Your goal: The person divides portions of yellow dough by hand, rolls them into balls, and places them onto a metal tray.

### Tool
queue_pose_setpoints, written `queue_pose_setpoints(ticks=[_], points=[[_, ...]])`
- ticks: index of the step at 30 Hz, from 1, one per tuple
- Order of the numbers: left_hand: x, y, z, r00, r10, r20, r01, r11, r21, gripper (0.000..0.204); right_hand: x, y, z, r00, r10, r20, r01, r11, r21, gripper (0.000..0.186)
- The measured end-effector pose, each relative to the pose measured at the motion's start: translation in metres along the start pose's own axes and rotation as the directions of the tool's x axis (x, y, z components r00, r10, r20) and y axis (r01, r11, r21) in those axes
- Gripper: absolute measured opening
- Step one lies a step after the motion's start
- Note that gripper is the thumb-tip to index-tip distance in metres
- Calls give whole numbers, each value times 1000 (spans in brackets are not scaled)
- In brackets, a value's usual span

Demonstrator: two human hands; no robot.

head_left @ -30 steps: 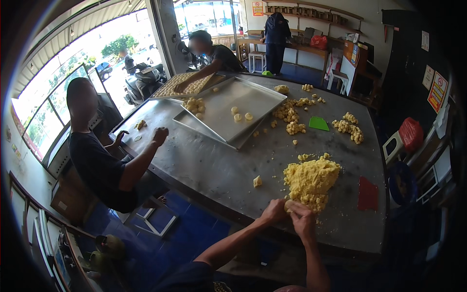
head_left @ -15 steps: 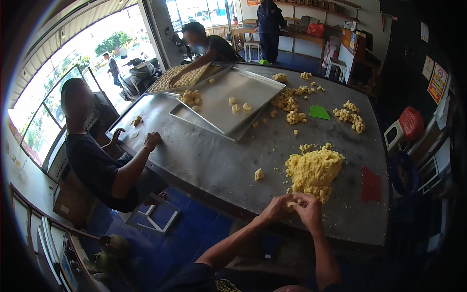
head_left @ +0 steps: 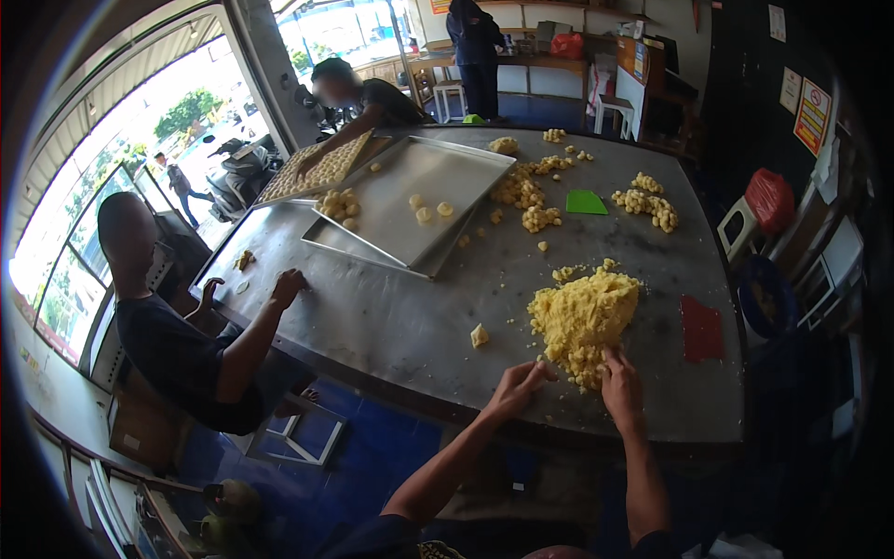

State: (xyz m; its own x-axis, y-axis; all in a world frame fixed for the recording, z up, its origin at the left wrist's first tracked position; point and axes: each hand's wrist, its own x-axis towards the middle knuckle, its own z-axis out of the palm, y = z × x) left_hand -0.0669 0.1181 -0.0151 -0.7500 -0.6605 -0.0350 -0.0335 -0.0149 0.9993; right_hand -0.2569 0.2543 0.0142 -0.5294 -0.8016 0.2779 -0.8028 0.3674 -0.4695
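Note:
A crumbly mound of yellow dough [head_left: 585,312] sits on the metal table [head_left: 400,335] in front of me. My right hand [head_left: 621,389] is at its near right edge, fingertips curled against the dough. My left hand [head_left: 520,387] is beside the mound's near left side, a short way from it. Its fingers are drawn together, and whether a bit of dough is between them is too small to tell. A small lump of dough [head_left: 479,335] lies by itself to the left of the mound.
A red scraper [head_left: 701,329] lies right of the mound, a green scraper [head_left: 586,202] beyond it. Dough balls [head_left: 519,189] are heaped farther back. Large trays [head_left: 447,158] hold more balls. One co-worker [head_left: 177,345] sits at the left; another [head_left: 363,102] reaches over a filled tray.
My hands, earlier together at the mound's near edge around a small piece of dough, have separated. The right has moved onto the mound's edge, the left away to the left. The view has shifted slightly.

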Motion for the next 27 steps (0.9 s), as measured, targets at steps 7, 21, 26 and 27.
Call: queue_pose_setpoints(ticks=[7,21,26,27], points=[[-6,5,-20,996,-37,85,46,994,-101,48,-29,14,5,999,29,-15,-28,996,89,49],[-18,30,-41,991,17,-134,65,810,582,15,-6,29,-4,987,133,-87,-96,936,339,36],[-25,5,-52,928,372,-21,-200,545,814,20,-18,24,-4,999,32,30,-39,962,270,51],[-22,13,-51,927,372,50,-245,497,832,20,-17,25,-5,999,41,17,-44,966,256,49]])
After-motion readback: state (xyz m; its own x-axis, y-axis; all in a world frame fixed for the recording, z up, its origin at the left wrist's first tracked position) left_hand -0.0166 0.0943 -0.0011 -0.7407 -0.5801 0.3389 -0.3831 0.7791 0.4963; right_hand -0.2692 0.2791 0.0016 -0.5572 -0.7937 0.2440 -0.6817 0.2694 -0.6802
